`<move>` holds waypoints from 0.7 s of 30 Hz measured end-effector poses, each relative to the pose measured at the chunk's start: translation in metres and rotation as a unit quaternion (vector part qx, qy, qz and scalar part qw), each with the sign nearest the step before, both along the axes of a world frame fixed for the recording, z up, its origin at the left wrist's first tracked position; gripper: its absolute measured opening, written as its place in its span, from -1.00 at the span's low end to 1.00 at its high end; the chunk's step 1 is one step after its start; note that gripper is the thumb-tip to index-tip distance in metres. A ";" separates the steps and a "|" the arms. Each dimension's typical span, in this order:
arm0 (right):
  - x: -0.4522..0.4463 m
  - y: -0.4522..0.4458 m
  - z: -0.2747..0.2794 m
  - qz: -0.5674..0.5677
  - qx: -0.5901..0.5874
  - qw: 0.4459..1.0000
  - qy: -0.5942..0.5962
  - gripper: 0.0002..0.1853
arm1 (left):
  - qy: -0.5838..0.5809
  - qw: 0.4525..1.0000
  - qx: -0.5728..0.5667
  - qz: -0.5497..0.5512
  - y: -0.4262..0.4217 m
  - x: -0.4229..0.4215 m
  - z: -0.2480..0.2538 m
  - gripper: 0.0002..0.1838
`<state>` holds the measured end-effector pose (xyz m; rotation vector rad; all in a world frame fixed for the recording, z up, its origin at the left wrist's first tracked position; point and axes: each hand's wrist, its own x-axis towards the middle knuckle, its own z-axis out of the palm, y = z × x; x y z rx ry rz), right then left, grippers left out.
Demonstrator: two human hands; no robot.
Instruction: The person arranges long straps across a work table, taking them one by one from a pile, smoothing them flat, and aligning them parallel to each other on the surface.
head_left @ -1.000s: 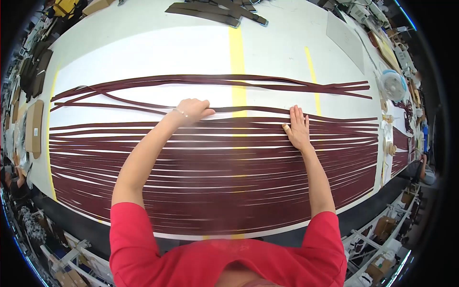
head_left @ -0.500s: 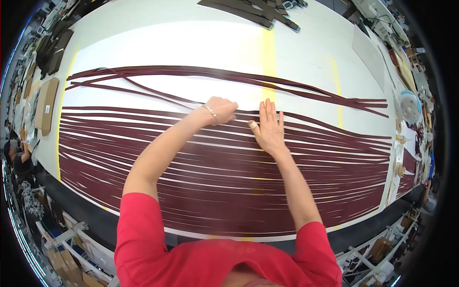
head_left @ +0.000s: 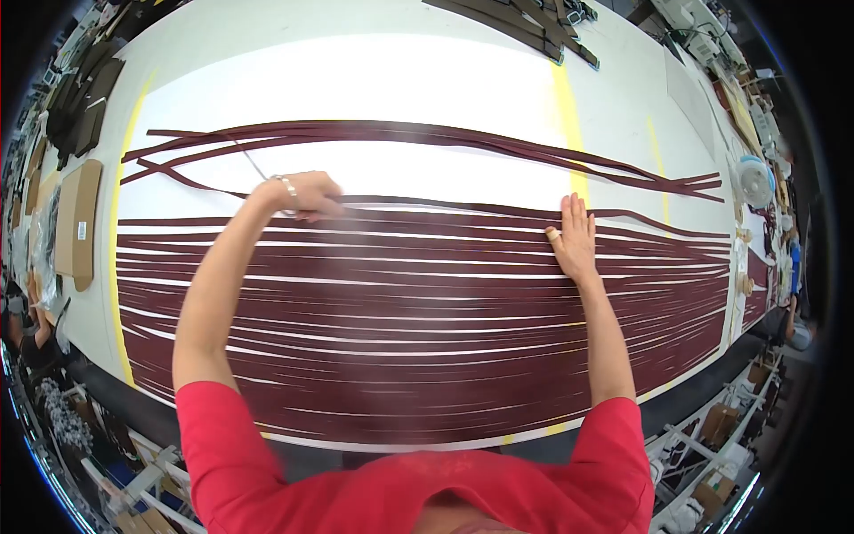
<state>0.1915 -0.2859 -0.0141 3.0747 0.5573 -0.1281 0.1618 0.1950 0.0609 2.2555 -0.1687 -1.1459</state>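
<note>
My left hand (head_left: 313, 195) is closed around a maroon strip (head_left: 409, 203) near the top of a wide spread of maroon strips (head_left: 400, 311). The part inside the fist is hidden. Flat on the strips to the right lies my right hand (head_left: 576, 245), its fingers stretched out across the same top strip. Above both hands, a loose bundle of maroon strips (head_left: 382, 133) runs across the white table (head_left: 356, 67), its ends crossing at left and right. The held strip's left part crosses other strips near that bundle.
Dark brown straps (head_left: 507, 27) lie at the table's far side, with more (head_left: 84, 102) at the left edge. A cardboard box (head_left: 80, 224) sits at the left. A small fan (head_left: 753, 182) stands at the right. Another person (head_left: 37, 343) shows at far left.
My left hand has slid left along the top strip, still closed. My right hand first shifted left towards it, then moved back right, still flat. The view has turned slightly.
</note>
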 end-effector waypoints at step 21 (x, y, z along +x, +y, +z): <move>-0.001 0.007 0.011 -0.035 -0.021 0.999 0.034 -0.36 | 0.115 0.844 0.513 0.105 0.390 -0.086 0.036 -0.80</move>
